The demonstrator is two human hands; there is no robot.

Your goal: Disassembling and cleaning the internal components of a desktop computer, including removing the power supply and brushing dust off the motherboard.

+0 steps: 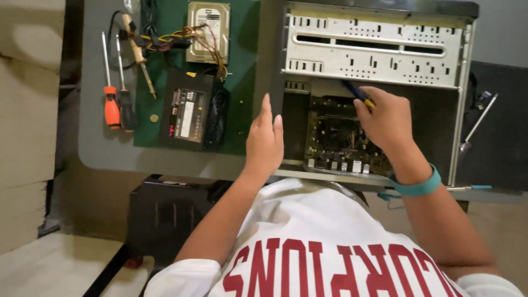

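1. We wear a white short-sleeved shirt (330,231) with large dark red block lettering across the front.
2. Our forearms are bare below the short sleeves.
3. Our right hand (388,118) has a teal band (419,187) around its wrist.
4. Our left hand (264,142) wears no band or ring that we can see.

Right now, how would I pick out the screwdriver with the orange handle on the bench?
Start at the green mat left of the open computer case. Beyond the mat's left edge, on the grey tabletop, two screwdrivers lie side by side. The orange-handled screwdriver is the outer one; its neighbour has a dark handle.
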